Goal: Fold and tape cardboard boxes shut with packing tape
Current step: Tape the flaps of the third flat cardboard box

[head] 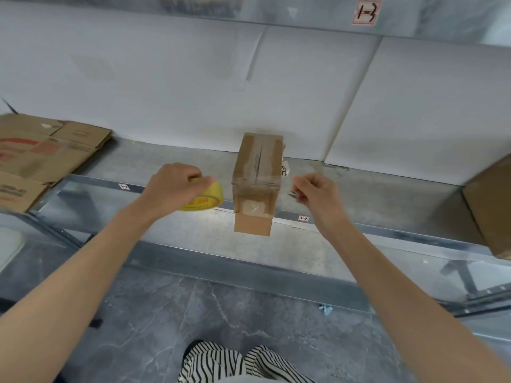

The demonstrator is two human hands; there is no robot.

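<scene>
Two hands flank a taped cardboard box (257,186) that overhangs the front edge of the metal shelf (387,189). The left hand (172,186) grips a yellow tape roll (206,199). The right hand (315,193) has its fingers curled together, pinching something too small to identify.

Grey marbled floor tiles (221,313), metal shelf (359,183), white wall panels (166,78) behind.

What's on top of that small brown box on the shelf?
Clear packing tape runs along the top seam of the small box and across its near end. A white label shows at its right side. Its contents are hidden, since it's closed.
</scene>
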